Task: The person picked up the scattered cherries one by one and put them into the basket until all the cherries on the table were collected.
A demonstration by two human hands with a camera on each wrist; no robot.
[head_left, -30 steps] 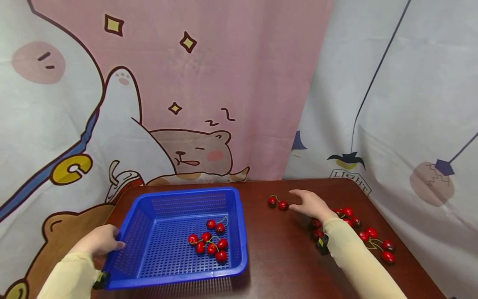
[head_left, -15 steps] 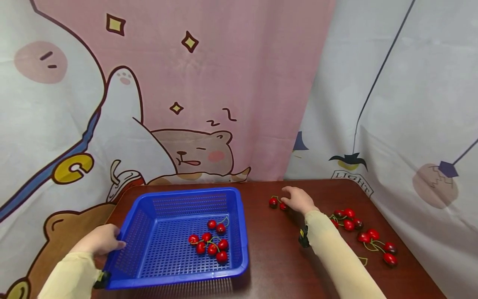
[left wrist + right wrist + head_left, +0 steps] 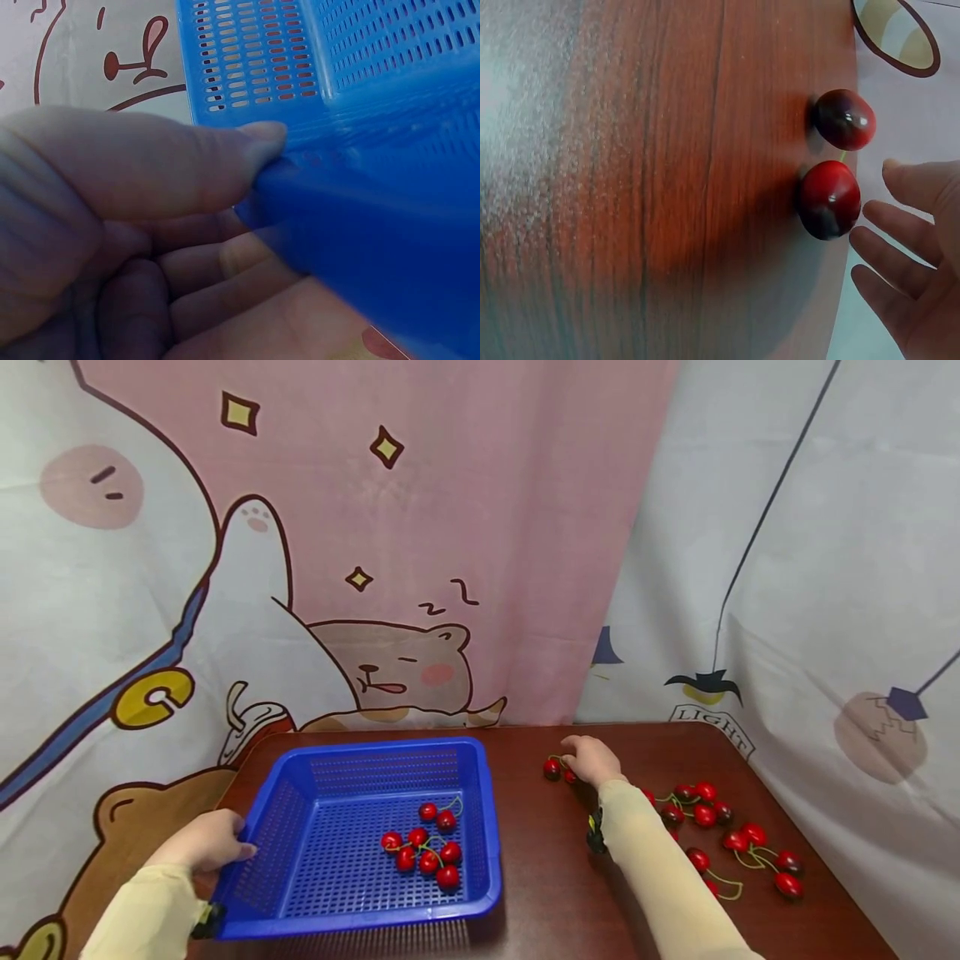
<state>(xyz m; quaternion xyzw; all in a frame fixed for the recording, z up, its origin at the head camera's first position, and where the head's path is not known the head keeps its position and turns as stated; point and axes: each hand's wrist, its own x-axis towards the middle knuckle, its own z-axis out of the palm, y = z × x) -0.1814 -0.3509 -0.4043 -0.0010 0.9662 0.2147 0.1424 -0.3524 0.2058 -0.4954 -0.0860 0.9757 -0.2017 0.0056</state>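
Note:
My left hand (image 3: 202, 842) holds the left rim of a blue perforated plastic basket (image 3: 486, 827); the left wrist view shows the thumb (image 3: 187, 161) over the rim and the fingers beneath. Several red cherries (image 3: 429, 861) with green stems lie on the right side of its floor. Past the basket's right side, my right hand (image 3: 594, 762) is over a pair of cherries (image 3: 552, 768) joined by a stem. In the right wrist view its thumb and fingers are spread beside the nearer cherry (image 3: 830, 199), fingertips close to its skin, while the other cherry (image 3: 845, 120) sits beyond.
More stemmed cherries (image 3: 705, 815) are scattered over the right part of the brown wooden table (image 3: 547, 877), some partly hidden by the right sleeve (image 3: 667, 868). A printed cartoon curtain (image 3: 525, 568) hangs directly behind the table's far edge.
My right hand has moved left to the cherry pair, uncovering more cherries on the right. The left hand keeps its hold on the basket, and the cherries in it lie as before.

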